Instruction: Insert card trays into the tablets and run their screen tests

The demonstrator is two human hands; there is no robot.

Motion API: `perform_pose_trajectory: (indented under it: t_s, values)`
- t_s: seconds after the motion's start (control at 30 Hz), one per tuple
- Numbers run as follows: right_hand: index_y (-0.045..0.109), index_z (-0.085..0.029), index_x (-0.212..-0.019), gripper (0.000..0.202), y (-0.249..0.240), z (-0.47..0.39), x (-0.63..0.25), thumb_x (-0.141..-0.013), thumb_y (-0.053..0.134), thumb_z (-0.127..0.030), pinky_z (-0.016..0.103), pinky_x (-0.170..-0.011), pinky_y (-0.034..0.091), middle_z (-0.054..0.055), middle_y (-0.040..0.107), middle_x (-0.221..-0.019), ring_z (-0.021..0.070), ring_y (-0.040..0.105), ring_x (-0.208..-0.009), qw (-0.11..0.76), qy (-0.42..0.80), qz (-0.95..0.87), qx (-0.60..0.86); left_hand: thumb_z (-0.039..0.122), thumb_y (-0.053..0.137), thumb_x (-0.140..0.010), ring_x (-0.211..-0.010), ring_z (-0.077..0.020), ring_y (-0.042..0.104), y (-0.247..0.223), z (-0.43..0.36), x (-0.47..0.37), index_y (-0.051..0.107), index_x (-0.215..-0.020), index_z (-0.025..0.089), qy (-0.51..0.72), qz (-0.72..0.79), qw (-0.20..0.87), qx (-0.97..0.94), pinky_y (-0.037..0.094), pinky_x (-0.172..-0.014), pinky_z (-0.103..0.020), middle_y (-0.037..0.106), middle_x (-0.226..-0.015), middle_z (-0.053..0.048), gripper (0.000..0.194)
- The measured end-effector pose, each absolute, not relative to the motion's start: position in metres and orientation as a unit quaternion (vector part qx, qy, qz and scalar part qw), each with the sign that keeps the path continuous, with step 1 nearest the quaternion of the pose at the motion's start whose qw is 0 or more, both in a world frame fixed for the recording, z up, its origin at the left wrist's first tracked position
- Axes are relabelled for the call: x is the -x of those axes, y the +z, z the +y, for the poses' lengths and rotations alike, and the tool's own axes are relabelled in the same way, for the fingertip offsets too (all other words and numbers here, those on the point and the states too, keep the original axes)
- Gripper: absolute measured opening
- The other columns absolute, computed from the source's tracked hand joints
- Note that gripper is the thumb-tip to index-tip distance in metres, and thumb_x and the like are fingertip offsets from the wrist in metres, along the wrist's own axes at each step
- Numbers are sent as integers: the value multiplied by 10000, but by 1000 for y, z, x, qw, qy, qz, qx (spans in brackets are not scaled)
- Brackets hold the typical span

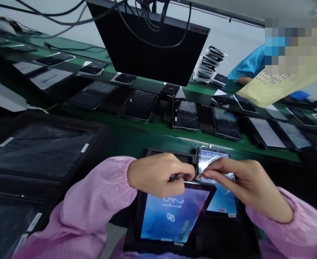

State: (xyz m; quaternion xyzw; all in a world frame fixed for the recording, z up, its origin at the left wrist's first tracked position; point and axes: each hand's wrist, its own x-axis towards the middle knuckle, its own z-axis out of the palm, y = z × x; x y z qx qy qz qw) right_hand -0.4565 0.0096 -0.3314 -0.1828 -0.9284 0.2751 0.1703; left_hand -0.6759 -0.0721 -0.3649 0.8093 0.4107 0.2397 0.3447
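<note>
A lit tablet (158,225) showing 21:51 stands tilted in front of me. My left hand (160,174) is closed over its top edge, with the fingertips curled near the corner. In a pinch between thumb and forefinger, my right hand (241,180) holds a small yellow-and-white piece (200,176) close beside that corner. What kind of piece it is, I cannot make out. Behind the right hand lies a second lit tablet (220,198) showing 21:47, partly covered by the hand and the first tablet.
Dark tablets (139,104) in clear film line the green bench (115,136). Large black trays (47,126) with wrapped tablets lie on the left. A black monitor (153,50) and cables hang overhead. Near a stack of thin items (208,64), another person's blue sleeve (249,64) shows.
</note>
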Motion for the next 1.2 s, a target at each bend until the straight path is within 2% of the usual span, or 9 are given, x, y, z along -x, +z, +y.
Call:
perform_pose_trajectory:
  t_s: [0.1, 0.23, 0.37, 0.57, 0.7, 0.83, 1.2]
  values:
    - [570, -199, -898, 126, -335, 8, 459, -974, 506, -277, 147, -473, 418, -53, 673, -703, 36, 557, -485, 167, 242, -939, 177, 160, 474, -764, -447, -71, 369, -364, -61, 670, 488, -713, 194, 216, 420, 381, -795, 295, -484, -224, 410, -504, 71, 64]
    - [492, -207, -963, 102, -339, 9, 461, -1004, 416, -262, 161, -473, 403, -53, 634, -681, 49, 542, -487, 141, 240, -948, 157, 155, 520, -744, -459, -53, 352, -366, -49, 669, 447, -656, 182, 234, 420, 408, -776, 266, -476, -216, 416, -520, 76, 117]
    - [502, -210, -984, 96, -340, 11, 466, -1002, 426, -266, 170, -471, 387, -47, 623, -680, 51, 518, -469, 123, 242, -952, 140, 122, 484, -757, -493, -56, 307, -368, -55, 677, 398, -630, 179, 299, 435, 442, -726, 251, -483, -216, 348, -536, 75, 164]
    - [532, -176, -956, 126, -340, 5, 494, -995, 439, -251, 186, -464, 352, -53, 564, -598, 59, 486, -447, 95, 235, -965, 62, 146, 511, -721, -509, -56, 367, -371, -83, 679, 355, -652, 196, 411, 512, 506, -559, 271, -471, -192, 375, -558, 84, 177]
    - [527, -163, -951, 158, -337, 2, 506, -1004, 410, -255, 197, -414, 285, -66, 494, -555, 57, 419, -397, 61, 237, -969, 27, 132, 498, -718, -519, -46, 306, -372, -94, 678, 368, -642, 183, 432, 535, 485, -541, 257, -473, -184, 345, -558, 85, 159]
    - [515, -160, -947, 173, -331, 1, 507, -1011, 383, -251, 198, -396, 258, -76, 446, -542, 52, 365, -380, 44, 241, -969, 18, 136, 491, -723, -525, -44, 305, -370, -97, 678, 376, -629, 175, 441, 539, 465, -546, 248, -476, -185, 345, -565, 78, 154]
    - [529, -167, -959, 210, -331, -1, 506, -1021, 356, -269, 209, -394, 237, -76, 426, -526, 53, 360, -380, 30, 213, -976, 20, 154, 488, -731, -524, -50, 309, -372, -98, 678, 365, -624, 180, 447, 528, 475, -544, 249, -482, -207, 335, -564, 75, 165]
